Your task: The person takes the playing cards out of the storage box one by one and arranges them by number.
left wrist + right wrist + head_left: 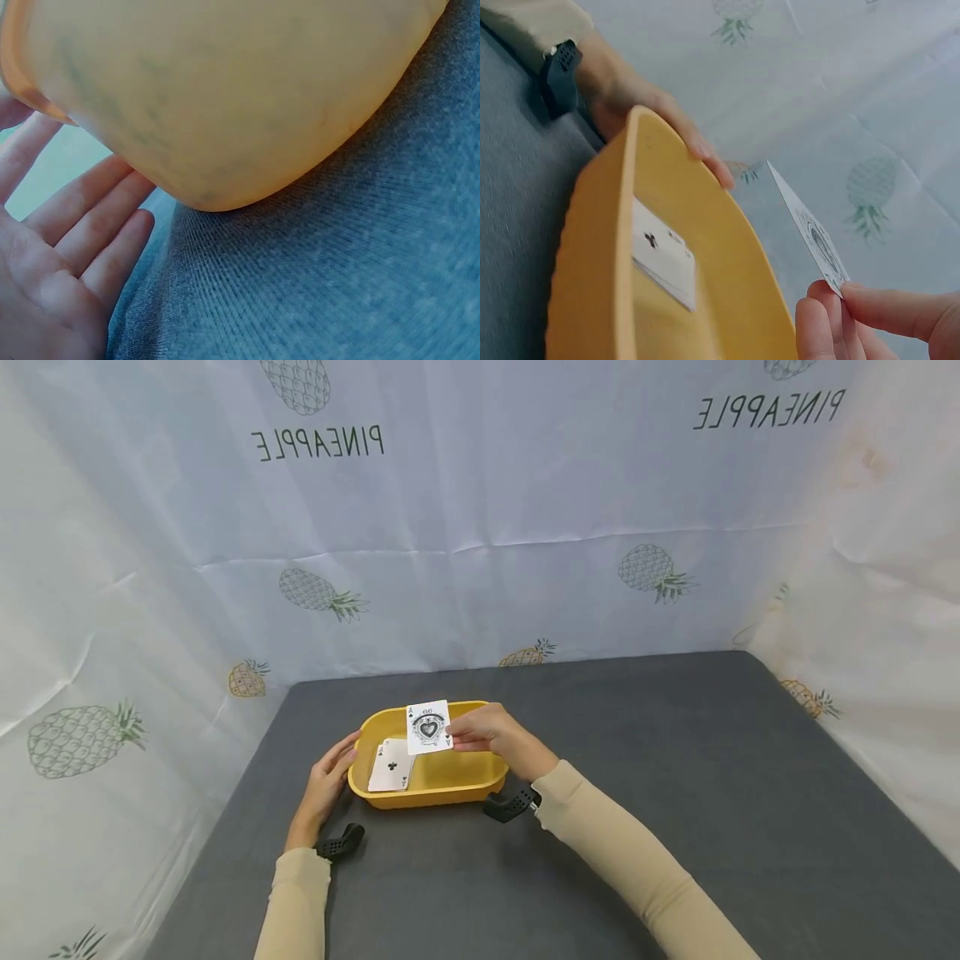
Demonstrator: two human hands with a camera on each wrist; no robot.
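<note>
My right hand pinches one edge of an ace of spades playing card between thumb and fingers. The card is held face up above a yellow oblong bin. In the right wrist view, the pinched card appears tilted, apart from the bin's rim. Inside the bin's left part lies a small pile of cards with an ace of clubs on top. My left hand rests against the bin's left end. Its fingers look extended along the bin's outer wall in the left wrist view.
The bin stands on a dark grey tabletop, near its far edge. Behind and at both sides hangs a pale curtain printed with pineapples. A black wrist device is on the left wrist and another on the right.
</note>
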